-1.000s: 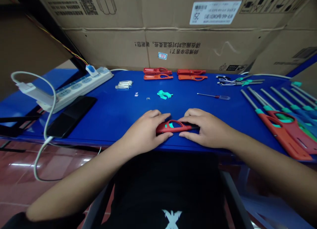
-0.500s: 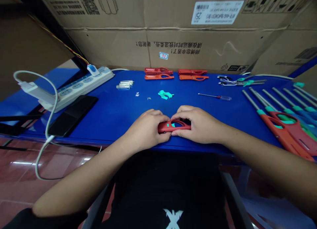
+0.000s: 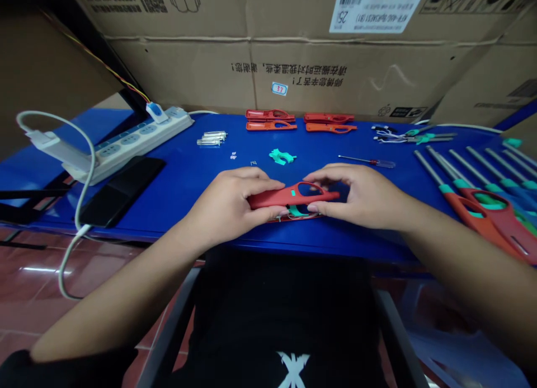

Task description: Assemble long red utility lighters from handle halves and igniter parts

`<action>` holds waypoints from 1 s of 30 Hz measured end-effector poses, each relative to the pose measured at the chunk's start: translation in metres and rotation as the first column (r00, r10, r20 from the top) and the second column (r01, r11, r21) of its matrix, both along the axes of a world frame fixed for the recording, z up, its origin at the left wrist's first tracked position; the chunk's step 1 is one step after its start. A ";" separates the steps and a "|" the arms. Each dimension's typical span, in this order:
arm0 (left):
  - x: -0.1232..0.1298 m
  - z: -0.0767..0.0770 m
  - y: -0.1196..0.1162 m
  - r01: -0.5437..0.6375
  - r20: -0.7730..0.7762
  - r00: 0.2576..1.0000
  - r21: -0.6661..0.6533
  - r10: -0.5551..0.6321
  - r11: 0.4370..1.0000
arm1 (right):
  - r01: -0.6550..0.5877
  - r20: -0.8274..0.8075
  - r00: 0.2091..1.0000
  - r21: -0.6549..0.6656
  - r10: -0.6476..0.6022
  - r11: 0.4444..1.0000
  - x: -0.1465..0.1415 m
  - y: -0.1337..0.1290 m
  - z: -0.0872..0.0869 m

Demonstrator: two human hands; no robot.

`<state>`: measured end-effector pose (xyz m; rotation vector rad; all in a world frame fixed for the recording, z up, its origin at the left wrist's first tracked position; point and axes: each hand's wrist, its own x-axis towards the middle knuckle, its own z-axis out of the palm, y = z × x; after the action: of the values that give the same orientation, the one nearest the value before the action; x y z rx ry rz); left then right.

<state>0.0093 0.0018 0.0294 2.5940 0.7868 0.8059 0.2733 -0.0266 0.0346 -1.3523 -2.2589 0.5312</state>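
Note:
The red upper shell half (image 3: 274, 197) of a long-nosed lighter is lifted and tilted over its lower half (image 3: 302, 217). Green and thin metal-looking parts show in the gap between them. My left hand (image 3: 229, 200) is closed round the wide left end of the upper half, thumb along its near edge. Around the handle-loop end, my right hand (image 3: 363, 195) has its thumb at the near edge of the lower half and its fingers behind the casing; their exact contact is partly hidden. Just beyond lie green trigger pieces (image 3: 282, 156) and a screwdriver (image 3: 369, 161).
Several red and orange shell halves (image 3: 271, 126) lie along the cardboard (image 3: 201, 69). Clear cylinders (image 3: 212, 138) and tiny parts are at back left. A power strip (image 3: 130, 144) and phone (image 3: 121, 192) stand left; assembled lighters (image 3: 482, 220) and wired parts (image 3: 390, 135) lie right.
The casing, closed between both hands before, has come apart: its upper half is now raised and tilted, exposing the inside. My left hand has shifted left and my right hand slightly right.

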 end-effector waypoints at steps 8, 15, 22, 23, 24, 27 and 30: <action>-0.005 -0.007 -0.002 0.006 -0.049 0.999 -0.076 -0.010 0.997 | -0.108 0.051 0.993 0.026 0.106 0.994 0.018 -0.011 -0.011; -0.006 -0.015 0.002 0.002 -0.091 0.996 -0.111 -0.012 0.994 | -0.110 0.101 0.989 0.003 0.109 0.994 0.023 -0.011 -0.016; -0.007 -0.019 0.001 -0.021 -0.101 0.995 -0.154 0.006 0.988 | -0.117 0.025 0.993 -0.071 0.119 0.991 0.032 -0.009 -0.018; -0.007 -0.020 0.000 -0.051 -0.095 0.995 -0.153 0.036 0.987 | -0.118 0.015 0.993 -0.073 0.120 0.990 0.032 -0.008 -0.019; -0.007 -0.020 0.000 -0.088 -0.092 0.993 -0.150 0.075 0.985 | -0.120 0.008 0.993 -0.072 0.120 0.990 0.032 -0.008 -0.020; -0.005 -0.022 -0.002 -0.196 -0.124 0.975 -0.101 0.183 0.975 | -0.129 0.017 0.991 -0.065 0.130 0.990 0.031 -0.008 -0.022; 0.000 -0.024 -0.002 -0.206 -0.226 0.955 -0.031 0.194 0.978 | -0.134 0.063 0.989 -0.044 0.137 0.990 0.029 -0.009 -0.022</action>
<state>0.0089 -0.0007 0.0054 2.6144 1.1352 0.5418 0.3026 -0.0357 0.0128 -1.2579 -2.4185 0.5882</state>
